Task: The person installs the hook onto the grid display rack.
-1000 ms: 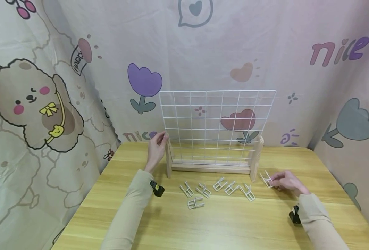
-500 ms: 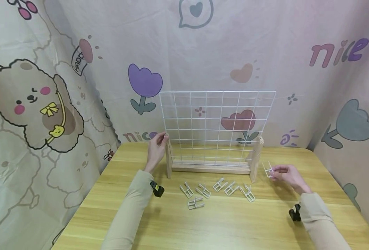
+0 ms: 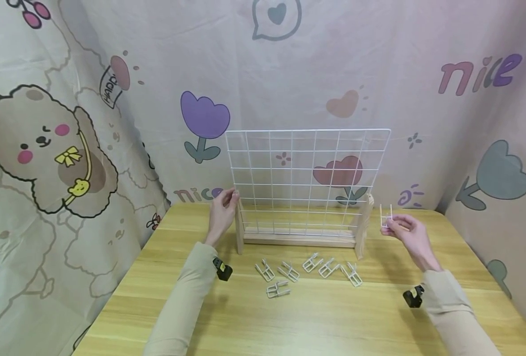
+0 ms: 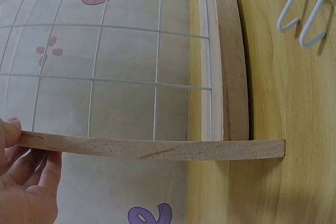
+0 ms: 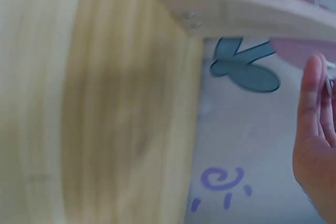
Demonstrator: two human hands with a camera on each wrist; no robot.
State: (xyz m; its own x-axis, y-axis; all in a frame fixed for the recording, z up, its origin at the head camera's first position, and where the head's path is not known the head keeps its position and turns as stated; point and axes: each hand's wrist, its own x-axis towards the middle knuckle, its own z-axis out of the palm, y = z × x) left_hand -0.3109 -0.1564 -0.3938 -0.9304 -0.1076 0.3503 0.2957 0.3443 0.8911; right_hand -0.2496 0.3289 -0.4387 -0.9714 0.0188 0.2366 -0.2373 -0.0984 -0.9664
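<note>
A white wire grid (image 3: 314,168) stands upright in a wooden stand (image 3: 299,241). My left hand (image 3: 220,213) grips the top of the stand's left post (image 4: 157,149), thumb on one side and fingers on the other. Raised above the table, right of the right post (image 3: 362,226), my right hand (image 3: 413,237) pinches a small white wire hook (image 3: 381,216) by its lower part, two prongs pointing up. The right wrist view shows only a sliver of that hook, past the fingertips (image 5: 313,69).
Several white wire hooks (image 3: 352,275) lie in a loose row on the wooden table (image 3: 316,321) before the stand, with one hook (image 3: 278,289) nearer the front. A printed curtain (image 3: 263,84) hangs behind the table and along both sides.
My right hand has lifted the wire hook up from near the table, and its prongs have turned from slanted to upright. The left hand has stayed on the post.
</note>
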